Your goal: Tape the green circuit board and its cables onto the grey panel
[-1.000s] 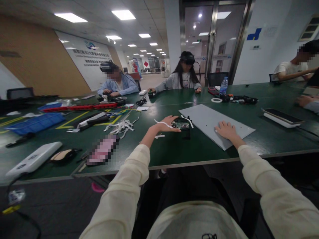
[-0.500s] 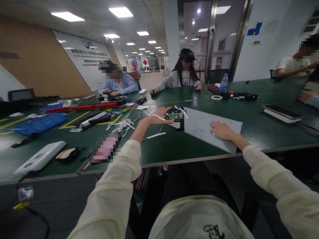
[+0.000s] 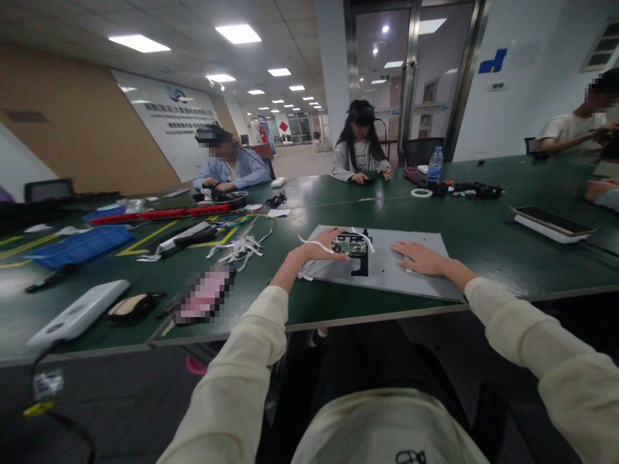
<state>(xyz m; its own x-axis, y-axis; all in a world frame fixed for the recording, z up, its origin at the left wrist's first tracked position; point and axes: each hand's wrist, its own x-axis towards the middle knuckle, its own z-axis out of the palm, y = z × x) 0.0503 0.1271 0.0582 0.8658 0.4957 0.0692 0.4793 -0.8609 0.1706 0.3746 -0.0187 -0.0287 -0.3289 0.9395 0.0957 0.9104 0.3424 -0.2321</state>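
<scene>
- Grasping board (image 3: 355, 245) by its left edge with left hand (image 3: 319, 248), fingers curled onto it.
- Draped across that hand: a white strip (image 3: 314, 243).
- Pressing right hand (image 3: 418, 258) flat on panel (image 3: 425, 283), fingers spread and released, gripping nothing.
- Resting on panel's left part, atop a black mount (image 3: 360, 265): the board, well apart from right hand.
- Lying on green table (image 3: 483, 258) near its front edge: the grey panel.
- Scattered left of left hand: loose strips (image 3: 236, 246).
- Standing across the table: bottle (image 3: 435, 164), tape roll (image 3: 420, 192) just before it.
</scene>
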